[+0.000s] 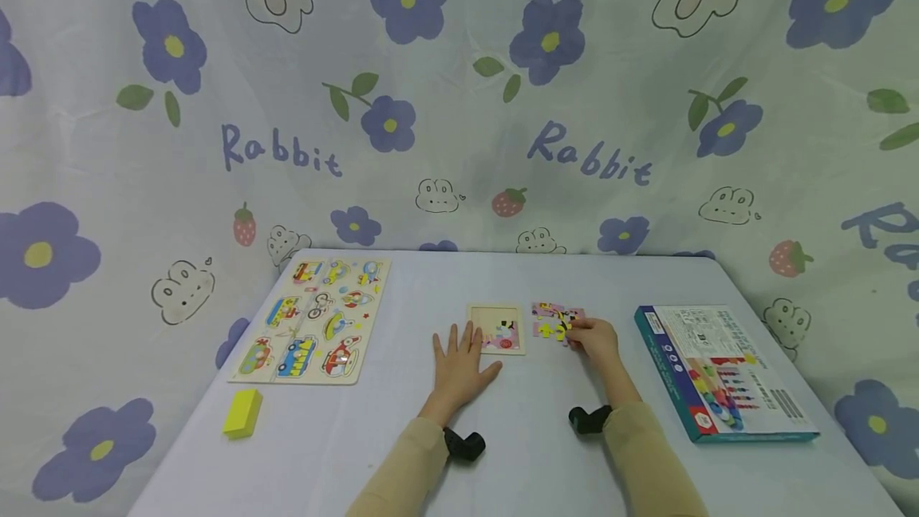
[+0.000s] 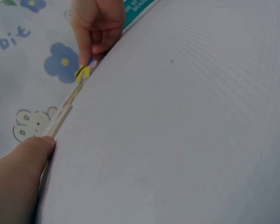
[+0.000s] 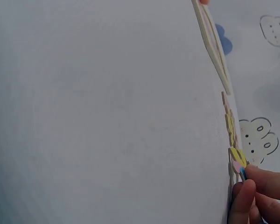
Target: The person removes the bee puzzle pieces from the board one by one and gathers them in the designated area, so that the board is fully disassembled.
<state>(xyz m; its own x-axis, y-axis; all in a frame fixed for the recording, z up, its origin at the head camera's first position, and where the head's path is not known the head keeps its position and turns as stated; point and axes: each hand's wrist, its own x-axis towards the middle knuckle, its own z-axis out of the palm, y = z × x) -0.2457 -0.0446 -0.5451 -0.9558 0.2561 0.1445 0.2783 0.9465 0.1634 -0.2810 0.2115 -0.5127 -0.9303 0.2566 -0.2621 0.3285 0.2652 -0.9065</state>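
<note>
A small wooden puzzle tray (image 1: 522, 329) lies mid-table, with a few printed pieces set in its lower right part. My left hand (image 1: 457, 369) lies flat with fingers spread, its fingertips resting over the tray's left edge and the thumb below it. Just right of the tray lies a cluster of loose pink and yellow jigsaw pieces (image 1: 547, 329). At that cluster's right side my right hand (image 1: 597, 341) pinches a puzzle piece (image 3: 238, 157) between thumb and forefinger. In the right wrist view this piece shows yellow, pink and blue, raised at a tilt.
On the left lies a wooden vehicle puzzle board (image 1: 345, 341), with a yellow block (image 1: 242, 413) in front of it. A flat boxed set (image 1: 725, 373) with a teal edge lies at the right. A patterned cloth (image 1: 459, 102) hangs behind the table.
</note>
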